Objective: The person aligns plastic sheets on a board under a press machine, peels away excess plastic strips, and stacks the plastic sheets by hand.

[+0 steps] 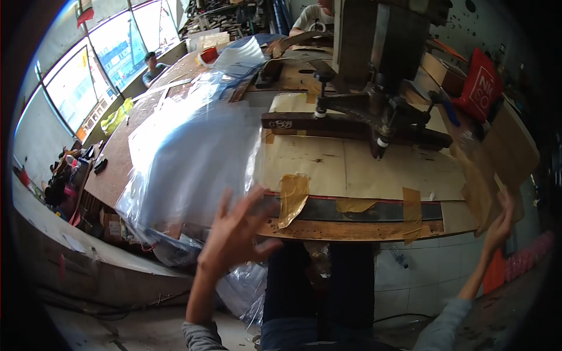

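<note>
My left hand (237,234) is raised with its fingers spread, holding nothing, slightly blurred. It hovers over the near edge of a stack of clear plastic sheets (199,158). On the right, my right hand (499,222) has its fingers stretched out, beside or against a curved brown sheet (483,193); contact is hard to make out. Between the hands lies a cream-coloured board (363,167), with strips of brown tape (294,199) over its near edge. Across the board's far part stands a dark metal press bar (351,128).
The press column (401,47) rises at the back. A red bag (479,86) and cardboard box (444,71) stand at the right. One person (154,69) is by the windows, another (313,19) behind the press. A wooden strip (351,230) lines the near table edge.
</note>
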Demonstrator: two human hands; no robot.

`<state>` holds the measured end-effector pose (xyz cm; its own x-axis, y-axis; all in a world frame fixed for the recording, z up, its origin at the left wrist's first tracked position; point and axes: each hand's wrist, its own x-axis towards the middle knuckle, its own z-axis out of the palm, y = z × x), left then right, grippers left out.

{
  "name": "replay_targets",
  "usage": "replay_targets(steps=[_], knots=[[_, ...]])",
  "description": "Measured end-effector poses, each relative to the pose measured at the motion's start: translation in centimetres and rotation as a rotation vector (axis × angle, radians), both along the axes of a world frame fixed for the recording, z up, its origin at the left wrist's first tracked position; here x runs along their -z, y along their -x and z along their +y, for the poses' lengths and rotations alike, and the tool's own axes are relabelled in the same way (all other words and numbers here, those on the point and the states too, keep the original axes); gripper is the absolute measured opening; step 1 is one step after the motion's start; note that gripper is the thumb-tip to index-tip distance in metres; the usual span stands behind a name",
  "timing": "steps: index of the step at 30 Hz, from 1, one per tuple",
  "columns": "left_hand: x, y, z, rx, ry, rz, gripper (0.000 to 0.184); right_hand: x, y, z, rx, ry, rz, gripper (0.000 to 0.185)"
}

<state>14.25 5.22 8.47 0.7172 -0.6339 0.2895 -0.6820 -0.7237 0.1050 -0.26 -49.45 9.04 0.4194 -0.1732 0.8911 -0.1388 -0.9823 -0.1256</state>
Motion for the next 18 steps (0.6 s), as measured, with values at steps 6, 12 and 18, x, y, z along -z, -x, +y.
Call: replay_targets(steps=[6,12,18], knots=[[3.7,5.9,-8.5,0.457,0.252,0.015,0.047,0.0,1.1,9.0,0.014,0.128,0.318,0.056],[3.1,6.8,-10.2,0.523,0.283,0.018,0.045,3.9,-2.8,0.7,0.013,-0.109,0.443,0.075],[2.4,6.9,-10.2,0.581,0.194,0.023,0.041,3.2,-4.6,-2.6,-0.027,-0.337,0.750,0.050]])
